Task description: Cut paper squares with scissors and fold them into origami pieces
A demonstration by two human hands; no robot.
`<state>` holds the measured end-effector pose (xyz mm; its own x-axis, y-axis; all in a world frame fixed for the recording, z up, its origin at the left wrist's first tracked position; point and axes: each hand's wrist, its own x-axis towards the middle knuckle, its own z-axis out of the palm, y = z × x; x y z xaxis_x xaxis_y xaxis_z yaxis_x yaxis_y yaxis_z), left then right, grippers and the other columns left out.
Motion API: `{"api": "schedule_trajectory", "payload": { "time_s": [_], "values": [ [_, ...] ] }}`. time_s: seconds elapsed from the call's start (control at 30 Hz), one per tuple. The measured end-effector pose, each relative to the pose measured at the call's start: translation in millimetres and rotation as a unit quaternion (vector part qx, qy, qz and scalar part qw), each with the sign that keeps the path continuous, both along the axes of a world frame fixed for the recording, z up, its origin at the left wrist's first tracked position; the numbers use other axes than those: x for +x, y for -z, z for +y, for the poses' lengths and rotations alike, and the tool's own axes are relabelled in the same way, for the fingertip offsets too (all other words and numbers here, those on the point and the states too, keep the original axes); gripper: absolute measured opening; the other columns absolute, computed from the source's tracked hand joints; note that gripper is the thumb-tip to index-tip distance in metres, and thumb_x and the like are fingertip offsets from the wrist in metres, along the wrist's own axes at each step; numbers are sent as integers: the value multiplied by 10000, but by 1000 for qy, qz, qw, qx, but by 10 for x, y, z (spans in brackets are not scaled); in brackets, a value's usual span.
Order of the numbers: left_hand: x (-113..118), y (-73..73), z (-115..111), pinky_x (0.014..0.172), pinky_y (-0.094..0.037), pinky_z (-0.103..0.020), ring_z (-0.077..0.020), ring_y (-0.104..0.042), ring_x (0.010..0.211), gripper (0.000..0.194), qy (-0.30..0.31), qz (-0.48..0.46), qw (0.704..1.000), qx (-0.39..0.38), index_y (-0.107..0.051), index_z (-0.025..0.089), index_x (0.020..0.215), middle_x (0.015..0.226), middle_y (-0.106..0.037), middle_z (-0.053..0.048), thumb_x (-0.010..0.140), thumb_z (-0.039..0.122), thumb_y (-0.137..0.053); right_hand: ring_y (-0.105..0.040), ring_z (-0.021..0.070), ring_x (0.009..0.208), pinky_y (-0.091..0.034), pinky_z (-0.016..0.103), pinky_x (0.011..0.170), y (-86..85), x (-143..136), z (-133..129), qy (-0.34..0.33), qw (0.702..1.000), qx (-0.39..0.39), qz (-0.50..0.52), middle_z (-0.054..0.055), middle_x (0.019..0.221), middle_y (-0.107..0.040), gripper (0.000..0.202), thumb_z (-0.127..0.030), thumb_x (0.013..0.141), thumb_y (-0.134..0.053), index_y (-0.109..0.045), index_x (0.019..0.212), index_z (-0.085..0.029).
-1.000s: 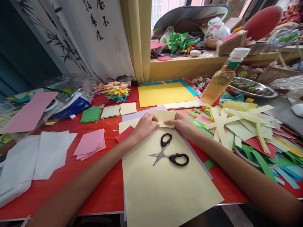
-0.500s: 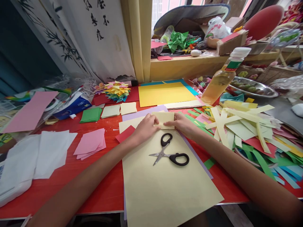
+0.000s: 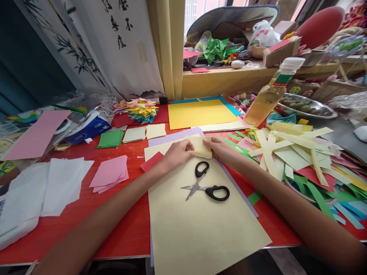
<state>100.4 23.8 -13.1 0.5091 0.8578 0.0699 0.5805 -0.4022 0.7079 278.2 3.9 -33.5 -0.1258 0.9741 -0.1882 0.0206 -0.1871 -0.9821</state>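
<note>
A small cream piece of paper (image 3: 201, 146) with a folded lower edge is held between my two hands. My left hand (image 3: 181, 153) pinches its left end, fingers curled. At its right end, my right hand (image 3: 220, 150) grips it between thumb and fingers. Beneath them lies a large cream sheet (image 3: 200, 233) over a lilac sheet (image 3: 172, 138). Black-handled scissors (image 3: 197, 187) rest on the cream sheet just below my hands, blades parted. A red paper piece (image 3: 151, 161) sticks out beside my left wrist.
Pink squares (image 3: 110, 173), green squares (image 3: 110, 139) and white tissues (image 3: 61, 187) lie left on the red table (image 3: 120, 229). Behind are a yellow sheet (image 3: 202, 114) and a folded-paper ball (image 3: 142, 110). A bottle (image 3: 268, 97) and paper strips (image 3: 298, 149) are at right.
My right thumb has shifted upward along the cream paper's right end, and a folded strip along its lower edge shows more plainly. My left hand has barely moved.
</note>
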Motion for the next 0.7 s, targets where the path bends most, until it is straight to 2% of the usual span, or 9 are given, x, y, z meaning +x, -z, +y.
{"api": "schedule_trajectory", "payload": {
  "time_s": [0.13, 0.33, 0.5, 0.6, 0.7],
  "values": [
    [-62, 3, 155, 577, -377, -227, -121, -524, 663, 123, -18, -19, 1000, -14, -551, 185, 774, 717, -573, 18, 697, 278, -578, -601, 155, 678, -494, 252, 593, -13, -8, 15, -3, 1000, -6, 6, 35, 777, -637, 197, -380, 819, -511, -550, 878, -196],
    [-106, 51, 238, 562, -367, -225, -115, -508, 635, 125, -32, -25, 999, -25, -564, 178, 757, 694, -563, 19, 671, 266, -589, -614, 176, 669, -501, 263, 570, -95, -15, -17, -29, 999, -15, 11, 55, 752, -654, 323, -494, 791, -523, -586, 809, -178],
    [-76, 78, 190, 566, -377, -224, -114, -514, 651, 131, -38, -39, 998, -22, -567, 184, 781, 731, -578, 15, 684, 273, -574, -626, 184, 665, -500, 265, 544, -163, -24, -57, -69, 997, -16, 27, 49, 779, -676, 215, -349, 707, -673, -619, 835, -185],
    [-63, 79, 163, 565, -381, -218, -114, -519, 664, 123, -36, -47, 998, -17, -560, 184, 784, 751, -587, 11, 701, 275, -557, -625, 184, 655, -498, 264, 528, -210, -41, -85, -82, 996, -13, 27, 57, 803, -681, 220, -323, 690, -690, -633, 849, -183],
    [-59, 77, 143, 561, -385, -216, -116, -523, 665, 122, -30, -46, 998, -15, -557, 183, 784, 741, -585, 11, 711, 280, -548, -629, 191, 700, -515, 277, 578, -232, -45, -95, -101, 994, -14, 42, 64, 854, -680, 237, -315, 700, -678, -638, 890, -180]
  ]
}}
